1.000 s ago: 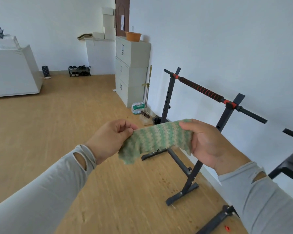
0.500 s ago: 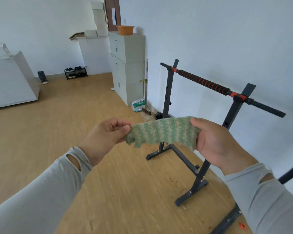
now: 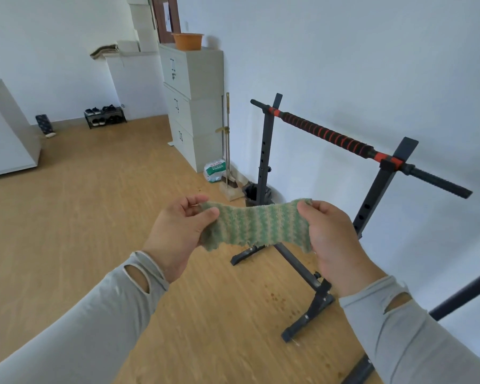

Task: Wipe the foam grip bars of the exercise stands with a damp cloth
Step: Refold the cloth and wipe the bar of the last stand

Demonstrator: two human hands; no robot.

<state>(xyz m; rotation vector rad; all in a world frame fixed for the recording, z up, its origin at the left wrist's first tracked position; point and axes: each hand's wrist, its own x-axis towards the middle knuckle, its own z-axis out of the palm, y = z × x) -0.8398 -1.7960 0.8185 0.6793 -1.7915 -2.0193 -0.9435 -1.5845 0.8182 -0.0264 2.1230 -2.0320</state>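
Observation:
A green and beige striped cloth (image 3: 257, 224) is stretched flat between both hands at chest height. My left hand (image 3: 178, 231) pinches its left end and my right hand (image 3: 333, 239) grips its right end. Behind the cloth stands a black exercise stand (image 3: 263, 162) against the wall, carrying a bar with a black and red foam grip (image 3: 324, 137). The cloth is in front of the stand and below the bar, not touching it. Part of a second black stand (image 3: 463, 295) shows at the lower right edge.
Grey stacked cabinets (image 3: 194, 106) with an orange basin (image 3: 188, 41) on top stand by the wall. A broom with dustpan (image 3: 227, 173), a green-white packet (image 3: 215, 171) and a small black bin (image 3: 251, 192) sit near the stand's far foot. Open wooden floor lies to the left.
Both hands have pulled the cloth out flatter and raised it a little. The view has shifted right and closer to the stand.

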